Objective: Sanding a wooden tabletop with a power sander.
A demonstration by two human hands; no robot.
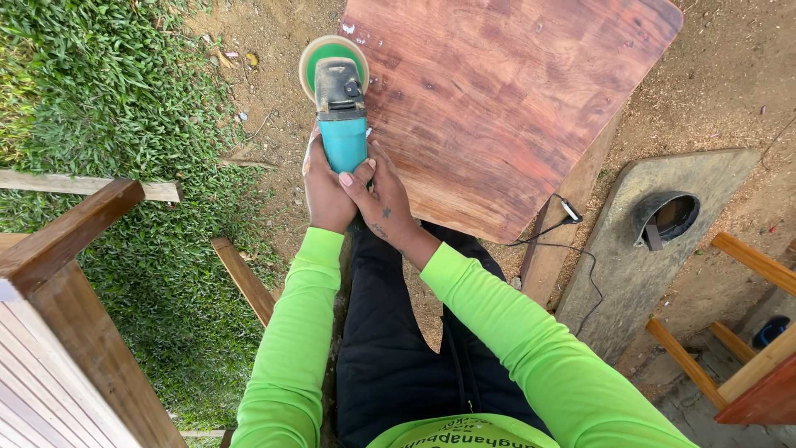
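Observation:
Both of my hands grip a teal power sander (342,124) by its body. My left hand (325,195) wraps it from the left and below; my right hand (383,197) lies over it from the right. The tool's round green pad (319,56) sits at the left edge of a reddish-brown wooden panel (506,99), which has rounded corners and a few pale specks near the pad. My sleeves are bright lime green and my trousers are dark.
A black cable with a plug (570,217) trails below the panel. A grey slab (655,249) with a dark round opening lies on the right. Wooden frames (83,274) stand at the left and right. Grass (108,99) covers the left; sawdust-strewn dirt (730,75) lies around the panel.

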